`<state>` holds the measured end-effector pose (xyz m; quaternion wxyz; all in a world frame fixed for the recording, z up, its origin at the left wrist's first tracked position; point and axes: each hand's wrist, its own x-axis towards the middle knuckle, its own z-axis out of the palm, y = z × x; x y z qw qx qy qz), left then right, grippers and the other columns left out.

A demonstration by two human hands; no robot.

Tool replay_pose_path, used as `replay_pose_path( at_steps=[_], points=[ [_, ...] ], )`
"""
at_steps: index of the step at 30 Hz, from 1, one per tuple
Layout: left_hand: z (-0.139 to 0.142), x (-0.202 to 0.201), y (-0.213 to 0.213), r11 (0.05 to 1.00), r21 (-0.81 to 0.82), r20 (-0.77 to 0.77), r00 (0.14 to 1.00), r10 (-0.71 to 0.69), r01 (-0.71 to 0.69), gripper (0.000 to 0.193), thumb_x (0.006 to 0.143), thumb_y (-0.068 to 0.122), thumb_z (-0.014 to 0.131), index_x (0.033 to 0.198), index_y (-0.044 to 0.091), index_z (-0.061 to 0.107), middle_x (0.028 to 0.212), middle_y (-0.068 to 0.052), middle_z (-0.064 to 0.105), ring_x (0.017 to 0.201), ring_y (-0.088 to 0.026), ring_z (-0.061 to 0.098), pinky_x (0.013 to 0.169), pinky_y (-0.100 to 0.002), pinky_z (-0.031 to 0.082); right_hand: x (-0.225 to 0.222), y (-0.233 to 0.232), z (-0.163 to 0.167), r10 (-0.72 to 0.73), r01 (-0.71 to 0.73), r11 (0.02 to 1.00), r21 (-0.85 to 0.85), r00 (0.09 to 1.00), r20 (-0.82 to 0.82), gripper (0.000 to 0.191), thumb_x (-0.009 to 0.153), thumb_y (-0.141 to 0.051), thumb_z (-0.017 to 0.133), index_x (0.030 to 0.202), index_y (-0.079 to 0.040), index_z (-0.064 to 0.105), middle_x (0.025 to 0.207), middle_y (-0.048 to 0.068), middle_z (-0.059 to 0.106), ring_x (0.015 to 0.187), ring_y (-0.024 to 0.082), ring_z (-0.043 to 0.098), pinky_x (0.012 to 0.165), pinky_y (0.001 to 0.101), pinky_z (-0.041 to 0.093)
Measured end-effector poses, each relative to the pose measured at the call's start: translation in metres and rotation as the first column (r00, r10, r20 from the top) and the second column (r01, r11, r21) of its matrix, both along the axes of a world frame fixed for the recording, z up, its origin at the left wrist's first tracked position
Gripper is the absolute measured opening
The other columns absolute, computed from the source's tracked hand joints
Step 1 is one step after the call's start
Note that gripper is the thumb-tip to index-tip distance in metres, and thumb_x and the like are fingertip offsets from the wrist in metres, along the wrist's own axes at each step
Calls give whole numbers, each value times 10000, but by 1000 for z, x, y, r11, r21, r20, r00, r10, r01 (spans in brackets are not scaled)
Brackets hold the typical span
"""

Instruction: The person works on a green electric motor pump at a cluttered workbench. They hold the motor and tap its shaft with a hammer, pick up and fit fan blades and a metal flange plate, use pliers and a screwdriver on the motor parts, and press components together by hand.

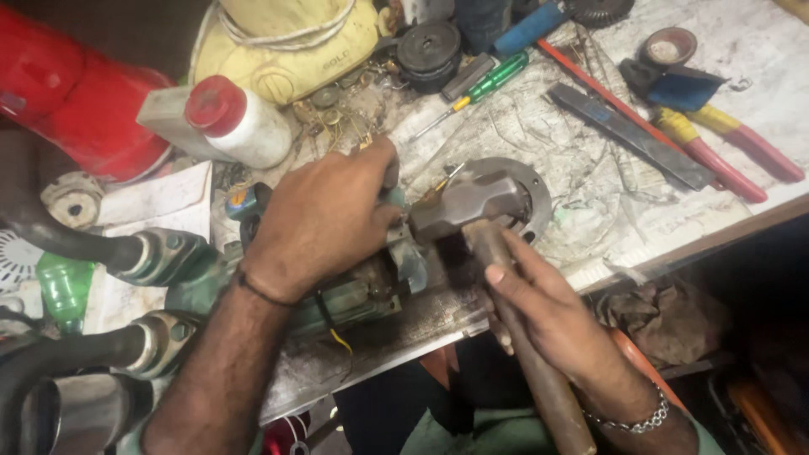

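Note:
My left hand [324, 221] grips the top of a worn green power tool body [362, 286] lying on the workbench [758, 50]. My right hand [539, 312] is closed around the wooden handle of a hammer [472, 206], just below its grey steel head. The hammer head sits against the tool's front end, over a round metal flange [531, 190]. A yellow wire hangs under the tool body.
Behind lie a green-handled screwdriver [493, 77], a flat file [632, 135], red-and-yellow pliers [725, 143], black discs [428, 46], and a white bottle with a red cap [240, 122]. A red object [76, 101] and black hoses [50, 236] crowd the left. The bench edge runs diagonally.

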<state>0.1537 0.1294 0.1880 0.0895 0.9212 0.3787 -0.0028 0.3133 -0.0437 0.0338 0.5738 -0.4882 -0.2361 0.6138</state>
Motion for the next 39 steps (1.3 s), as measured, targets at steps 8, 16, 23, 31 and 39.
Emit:
replay_pose_path(
  at_steps=[8, 16, 23, 31, 39],
  points=[
    [-6, -2, 2, 999, -40, -45, 999, 28, -29, 327, 827, 227, 764, 1068, 66, 613, 873, -157, 727, 847, -355, 727, 741, -515, 551, 11, -12, 9, -353, 345, 924, 164, 935, 25, 657, 1029, -315, 572, 1564, -17, 336, 851, 45, 551, 597, 118, 527, 484, 252, 456],
    [-3, -5, 0, 1000, 1, -9, 1000, 2, -2, 299, 830, 210, 763, 1054, 66, 628, 851, -178, 727, 853, -395, 714, 730, -540, 535, 1, -4, -4, 28, -25, 998, -54, 998, 56, 744, 942, -329, 584, 1628, -172, 341, 787, 77, 608, 554, 153, 572, 436, 275, 471],
    [-9, -7, 1, 1000, -4, 7, 1000, -22, 22, 329, 808, 224, 779, 1039, 52, 621, 852, -178, 727, 847, -394, 713, 721, -544, 530, 7, -7, 31, -423, 405, 899, 167, 902, 85, 664, 1023, -404, 584, 1545, -50, 377, 869, 30, 543, 646, 97, 540, 520, 248, 471],
    [-2, -6, 0, 1000, 1, 0, 1000, 18, -18, 323, 813, 243, 762, 1052, 72, 628, 841, -160, 728, 830, -373, 710, 706, -532, 532, -17, -1, 8, 7, -7, 1000, -28, 1000, 0, 681, 962, -253, 557, 1600, -151, 341, 768, 68, 588, 530, 149, 548, 438, 272, 461],
    [-10, -7, 2, 1000, -7, -11, 1000, 0, 0, 302, 817, 236, 749, 1053, 97, 622, 851, -134, 727, 841, -357, 716, 714, -522, 537, 0, -10, 5, -206, 206, 979, 2, 979, -7, 600, 988, -265, 536, 1542, -88, 389, 794, 65, 575, 559, 139, 545, 452, 268, 449]
  ],
)
